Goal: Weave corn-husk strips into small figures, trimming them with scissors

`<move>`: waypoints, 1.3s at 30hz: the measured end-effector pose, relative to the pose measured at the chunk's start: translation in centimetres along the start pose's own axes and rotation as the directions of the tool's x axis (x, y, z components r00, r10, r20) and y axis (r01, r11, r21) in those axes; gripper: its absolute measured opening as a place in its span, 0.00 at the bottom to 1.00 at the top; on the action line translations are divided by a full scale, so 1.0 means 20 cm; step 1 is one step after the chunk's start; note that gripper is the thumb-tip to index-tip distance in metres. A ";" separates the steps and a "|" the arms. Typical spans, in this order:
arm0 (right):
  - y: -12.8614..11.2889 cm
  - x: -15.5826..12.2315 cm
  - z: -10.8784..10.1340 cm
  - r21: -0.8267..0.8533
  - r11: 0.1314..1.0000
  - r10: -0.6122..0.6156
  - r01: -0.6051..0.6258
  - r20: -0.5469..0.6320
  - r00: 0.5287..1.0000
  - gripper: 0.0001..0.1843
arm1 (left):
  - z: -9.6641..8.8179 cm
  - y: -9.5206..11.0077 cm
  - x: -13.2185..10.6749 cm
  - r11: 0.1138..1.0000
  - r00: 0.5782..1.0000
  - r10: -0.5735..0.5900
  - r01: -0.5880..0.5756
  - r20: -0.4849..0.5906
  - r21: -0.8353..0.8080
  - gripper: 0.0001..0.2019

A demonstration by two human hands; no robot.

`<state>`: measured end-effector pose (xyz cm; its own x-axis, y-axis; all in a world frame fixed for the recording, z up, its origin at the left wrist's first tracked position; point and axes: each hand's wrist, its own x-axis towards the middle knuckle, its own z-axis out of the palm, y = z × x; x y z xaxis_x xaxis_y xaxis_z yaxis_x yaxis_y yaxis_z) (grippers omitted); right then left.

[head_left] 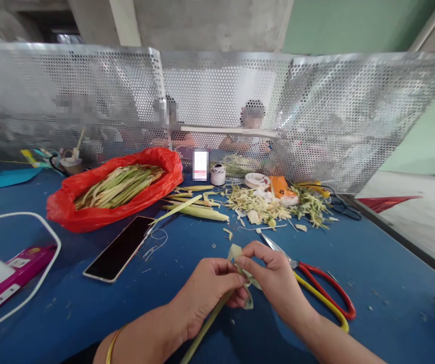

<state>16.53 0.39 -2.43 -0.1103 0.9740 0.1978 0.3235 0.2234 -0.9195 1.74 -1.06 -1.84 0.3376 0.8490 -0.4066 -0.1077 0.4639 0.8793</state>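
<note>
My left hand (202, 293) and my right hand (274, 280) meet low in the middle of the view, above a blue table (172, 298). Both are closed on a pale green leaf strip (236, 251); its long stem runs down and left under my left hand. The strip is bent between the fingertips of both hands. Scissors (323, 290) with one red and one yellow handle lie on the table just right of my right hand, blades pointing up-left behind it.
A black phone (121, 247) lies left of my hands. Behind it a red bag (88, 212) holds green strips. Loose stalks (194, 207) and a heap of trimmings (270, 205) lie further back. A perforated metal screen (316, 116) closes the far side, people behind it.
</note>
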 end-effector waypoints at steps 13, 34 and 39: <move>0.04 -0.09 0.15 0.030 1.000 -0.009 0.001 0.256 0.967 0.14 | -0.02 0.03 0.03 0.919 0.960 0.169 -0.235 -0.222 -0.316 0.13; -0.03 -0.08 -0.03 -0.212 0.953 -0.223 0.215 -0.017 0.975 0.18 | -0.04 0.06 0.01 0.952 0.951 0.297 -0.287 -0.088 0.107 0.13; -0.04 0.00 -0.11 -0.195 0.973 -0.099 0.124 0.132 0.986 0.27 | -0.01 0.05 -0.04 0.897 0.961 0.235 -0.272 0.146 0.348 0.11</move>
<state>18.26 0.37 -0.89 -0.2650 0.9336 0.2412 0.4841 0.3451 -0.8041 1.24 -1.33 -0.64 0.4355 0.8880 -0.1480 0.1365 0.0973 0.9858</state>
